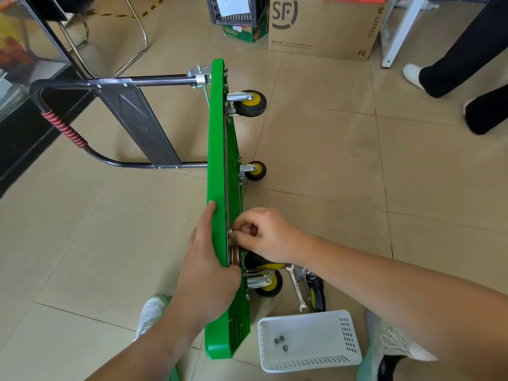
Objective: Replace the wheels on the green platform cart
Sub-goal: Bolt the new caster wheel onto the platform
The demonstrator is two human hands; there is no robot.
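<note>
The green platform cart [217, 149] stands on edge on the floor [330, 160]. The left hand [207, 270] grips its deck rim; the right hand [265, 232], fingers curled, pinches apparently a small fastener [230, 232] underneath.

The deck [217, 160] stands on edge, splitting the floor; left of it the handle [110, 83] lies across the far half, with bare tile [96, 229] nearer; on the right the far caster [250, 103] and mid caster [255, 171] jut out, open floor between them and wide room beyond, up to a bystander's legs [467, 64]; the near end is crowded: the left hand [209, 270] grips the deck's edge, the right hand [264, 235] pinches a fastener [230, 232] on the underside, and below its forearm the near caster [268, 284], wrench [297, 290], loose wheel [316, 292] and basket [349, 361] sit close together.
</note>
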